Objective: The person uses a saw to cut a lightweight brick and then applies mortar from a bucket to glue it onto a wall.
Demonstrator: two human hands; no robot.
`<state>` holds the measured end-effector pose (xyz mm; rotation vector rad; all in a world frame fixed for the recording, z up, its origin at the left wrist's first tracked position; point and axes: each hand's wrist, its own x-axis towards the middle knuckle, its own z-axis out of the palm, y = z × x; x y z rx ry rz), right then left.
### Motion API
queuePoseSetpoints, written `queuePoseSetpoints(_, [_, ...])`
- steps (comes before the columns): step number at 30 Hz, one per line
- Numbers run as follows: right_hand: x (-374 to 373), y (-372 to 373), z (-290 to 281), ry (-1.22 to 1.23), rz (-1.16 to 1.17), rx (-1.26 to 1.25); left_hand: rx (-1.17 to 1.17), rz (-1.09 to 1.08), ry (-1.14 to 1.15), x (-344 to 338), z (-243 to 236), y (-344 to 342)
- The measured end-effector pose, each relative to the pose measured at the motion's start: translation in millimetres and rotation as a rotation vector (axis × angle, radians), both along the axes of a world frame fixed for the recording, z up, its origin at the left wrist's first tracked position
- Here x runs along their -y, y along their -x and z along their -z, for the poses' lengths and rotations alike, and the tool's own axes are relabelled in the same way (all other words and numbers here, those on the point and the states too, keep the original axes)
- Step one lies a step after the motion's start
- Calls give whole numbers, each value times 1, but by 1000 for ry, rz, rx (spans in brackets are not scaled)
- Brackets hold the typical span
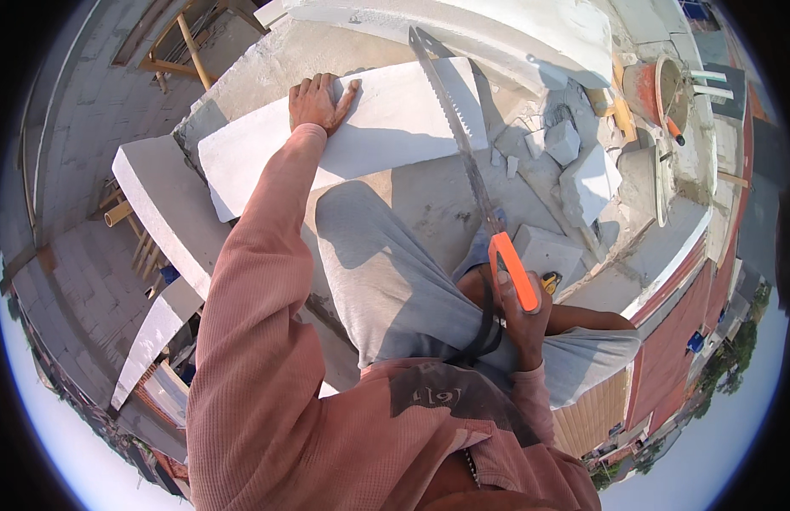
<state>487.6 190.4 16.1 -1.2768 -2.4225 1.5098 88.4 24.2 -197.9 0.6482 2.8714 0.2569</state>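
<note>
A long white block (pixel 395 128) lies on the grey concrete ledge in front of me. My left hand (pixel 317 104) presses flat on its far edge, left of the middle, with the fingers spread. In my right hand (pixel 524 317) is a hand saw (pixel 463 140), gripped by its orange handle. The toothed blade slants up and to the left, across the right end of the block, and its tip reaches past the far edge. Whether the teeth sit in a cut cannot be told.
Broken block pieces (pixel 589 183) and rubble lie to the right. Beyond them stand a reddish bucket (pixel 659 92) and a tool with an orange handle (pixel 675 131). A yellow tape measure (pixel 550 283) is near my right hand. At left the ledge drops toward a lower level with bamboo poles (pixel 118 213).
</note>
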Motion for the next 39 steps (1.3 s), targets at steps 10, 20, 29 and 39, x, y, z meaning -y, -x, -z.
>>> queuePoseSetpoints(10, [28, -18, 38, 29, 27, -163, -44, -9, 44, 2, -2, 0])
queuePoseSetpoints(20, [33, -19, 39, 5, 22, -156, -37, 97, 28, -76, 15, 0])
queuePoseSetpoints(29, [34, -35, 46, -20, -30, -103, -107, -68, -49, -117, 16, -22])
queuePoseSetpoints(39, [27, -13, 71, 103, -16, -54, -127, -29, -42, -108, 31, -14])
